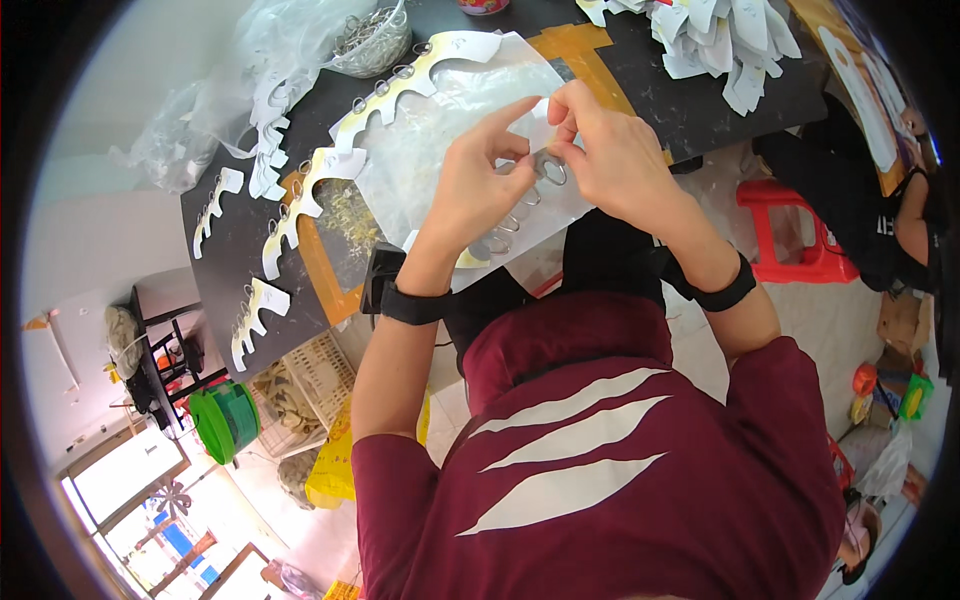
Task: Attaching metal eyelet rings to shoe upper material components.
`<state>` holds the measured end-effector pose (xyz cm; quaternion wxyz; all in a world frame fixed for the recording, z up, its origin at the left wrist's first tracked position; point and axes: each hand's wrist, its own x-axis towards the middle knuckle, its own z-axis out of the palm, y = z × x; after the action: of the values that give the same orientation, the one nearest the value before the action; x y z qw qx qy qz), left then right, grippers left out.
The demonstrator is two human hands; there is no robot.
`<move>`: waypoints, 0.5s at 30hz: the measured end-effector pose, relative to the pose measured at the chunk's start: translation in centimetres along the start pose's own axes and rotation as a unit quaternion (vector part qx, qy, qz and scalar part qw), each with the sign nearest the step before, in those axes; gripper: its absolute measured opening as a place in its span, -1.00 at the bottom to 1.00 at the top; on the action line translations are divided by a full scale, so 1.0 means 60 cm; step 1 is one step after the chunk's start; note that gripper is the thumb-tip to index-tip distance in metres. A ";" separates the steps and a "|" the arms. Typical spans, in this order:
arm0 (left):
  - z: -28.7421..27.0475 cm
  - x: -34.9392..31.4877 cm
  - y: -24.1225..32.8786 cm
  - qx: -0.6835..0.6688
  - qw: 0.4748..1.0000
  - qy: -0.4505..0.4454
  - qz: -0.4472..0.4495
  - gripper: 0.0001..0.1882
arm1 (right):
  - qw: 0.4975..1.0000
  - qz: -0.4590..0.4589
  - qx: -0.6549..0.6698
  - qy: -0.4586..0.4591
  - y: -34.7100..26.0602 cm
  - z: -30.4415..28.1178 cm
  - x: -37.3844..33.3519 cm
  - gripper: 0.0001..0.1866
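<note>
Over a clear plastic sheet [540, 75], both my hands meet at a white scalloped strip [472, 258] that carries several metal rings. My left hand [482, 178] holds the strip from the left, thumb bent inward and index finger stretched along its far end. The fingertips of my right hand [625, 155] are pinched together at a metal ring [551, 172] near that far end. Much of the strip is hidden behind my left hand. Another ringed strip [455, 47] lies along the sheet's far left edge, and one more [318, 178] sits left of it.
Smaller ringed strips [262, 305] lie at the table's left. A basket of rings [372, 45] stands at the back beside plastic bags [285, 40]. Loose white strips [725, 40] are heaped at the far right. A red stool [790, 235] and a person in dark clothes [850, 180] are on the right.
</note>
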<state>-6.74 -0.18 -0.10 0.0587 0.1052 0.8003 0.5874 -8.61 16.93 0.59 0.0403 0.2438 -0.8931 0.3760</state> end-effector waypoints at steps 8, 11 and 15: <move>-0.004 -0.012 -0.007 -0.064 0.997 0.000 0.038 -0.47 | 1.000 0.019 -0.010 -0.007 -0.021 -0.013 -0.002 -0.70; 0.000 -0.017 0.009 -0.106 0.994 0.017 0.010 -0.48 | 1.000 0.003 -0.018 -0.006 -0.025 -0.017 -0.003 -0.70; 0.003 -0.015 0.006 -0.057 0.998 0.024 0.030 -0.46 | 1.000 -0.005 -0.025 0.000 -0.034 -0.020 -0.005 -0.69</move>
<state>-5.77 -0.13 0.13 0.0273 0.1118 0.7634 0.6356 -7.55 16.66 2.74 0.0480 0.2471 -0.9012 0.3528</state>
